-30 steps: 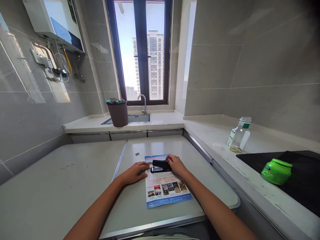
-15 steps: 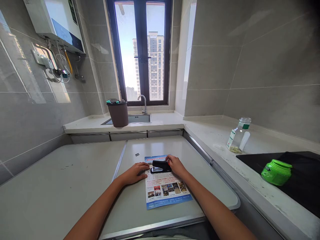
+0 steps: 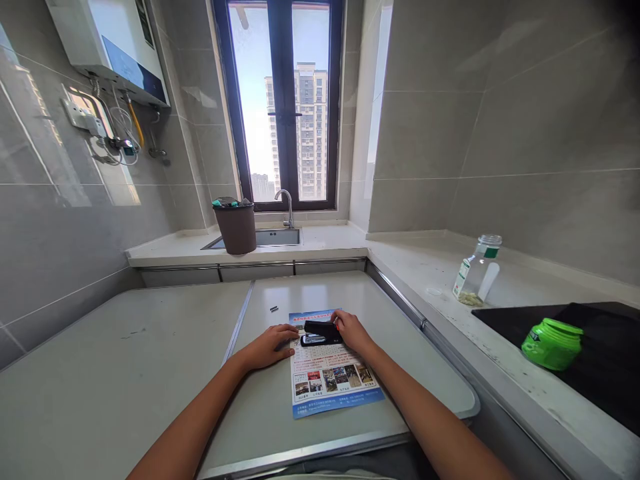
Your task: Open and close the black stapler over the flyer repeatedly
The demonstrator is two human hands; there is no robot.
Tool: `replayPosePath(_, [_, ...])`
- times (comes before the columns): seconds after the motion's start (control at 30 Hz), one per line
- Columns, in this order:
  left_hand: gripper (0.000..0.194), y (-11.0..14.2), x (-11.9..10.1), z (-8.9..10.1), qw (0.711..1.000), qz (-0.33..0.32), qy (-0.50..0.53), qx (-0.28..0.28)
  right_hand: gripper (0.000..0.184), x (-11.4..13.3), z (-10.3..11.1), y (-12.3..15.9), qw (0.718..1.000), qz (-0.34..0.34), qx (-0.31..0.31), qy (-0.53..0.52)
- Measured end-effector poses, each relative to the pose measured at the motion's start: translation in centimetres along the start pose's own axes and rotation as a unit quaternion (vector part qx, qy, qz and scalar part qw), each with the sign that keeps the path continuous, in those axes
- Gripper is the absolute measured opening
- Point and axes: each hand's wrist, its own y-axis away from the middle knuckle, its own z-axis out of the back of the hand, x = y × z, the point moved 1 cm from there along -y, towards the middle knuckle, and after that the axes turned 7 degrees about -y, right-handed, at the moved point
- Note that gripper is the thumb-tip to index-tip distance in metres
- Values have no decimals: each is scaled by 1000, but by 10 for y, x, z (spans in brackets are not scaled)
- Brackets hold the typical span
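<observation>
A black stapler [image 3: 321, 339] lies on a printed flyer [image 3: 340, 400], its top arm lifted from its base at the left end. My right hand [image 3: 351, 330] is closed around the stapler's right end, with a bit of red showing at the fingers. On the other side, my left hand [image 3: 271, 345] rests low over the flyer's left edge. Its fingers are stretched out and the thumb is apart, close to the stapler's front end. Whether those fingertips touch the stapler I cannot tell. Two small strips that look like staples [image 3: 273, 309] lie on the table beyond the left hand.
The pale table [image 3: 150, 373] has a metal strip across it. Along the right counter stand a glass jar [image 3: 475, 277] and a green tub [image 3: 553, 343] on a black surface. A brown bin [image 3: 237, 229] stands by the sink [image 3: 280, 237] under the window.
</observation>
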Motion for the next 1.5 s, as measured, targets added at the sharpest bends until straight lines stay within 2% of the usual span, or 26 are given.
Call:
replayPosePath(0.13, [44,0,2,-3,1000,7,1,-8,32,1,-1,0,1000,4,8,20])
replayPosePath(0.3, [48,1,3,-5,999,45,5,-19,32,3,0,1,998,23,4,52])
replayPosePath(0.4, [48,1,2,-4,999,49,11,-10,21,4,10,-2,998,43,-36,7])
replayPosePath(0.47, [49,1,2,-2,999,45,17,-5,16,2,20,-6,997,15,-44,-64])
replayPosePath(0.53, [50,2,3,-2,999,41,22,-5,22,-2,29,-10,985,-68,8,-156])
replayPosePath(0.63, [50,2,5,-3,999,41,24,-8,28,-6,34,-10,933,-194,152,-262])
replayPosePath(0.7, [50,2,6,-5,999,42,23,-8,25,-6,33,-6,899,-235,222,-295])
replayPosePath(0.83, [50,2,7,-5,999,44,23,-5,16,0,32,3,850,-308,277,-325])
replayPosePath(0.93, [50,1,6,-5,999,46,27,-5,14,5,34,5,839,-332,289,-321])
replayPosePath(1.2, [50,1,4,-5,997,58,49,-12,15,-1,34,0,840,-331,297,-310])
replayPosePath(1.27, [49,1,4,-5,997,58,49,-11,21,-4,34,-2,858,-303,284,-302])
replayPosePath(1.33, [49,0,4,-4,997,57,47,-11,30,-8,33,-4,903,-253,217,-271])
replayPosePath(1.4, [49,-1,4,-4,997,52,49,-12,40,-8,30,-6,954,-160,122,-224])
replayPosePath(1.43, [49,-1,4,-4,997,50,51,-14,43,-7,27,-7,971,-100,90,-197])
replayPosePath(1.5, [47,-2,2,-3,997,45,57,-21,43,-2,18,-5,989,20,70,-132])
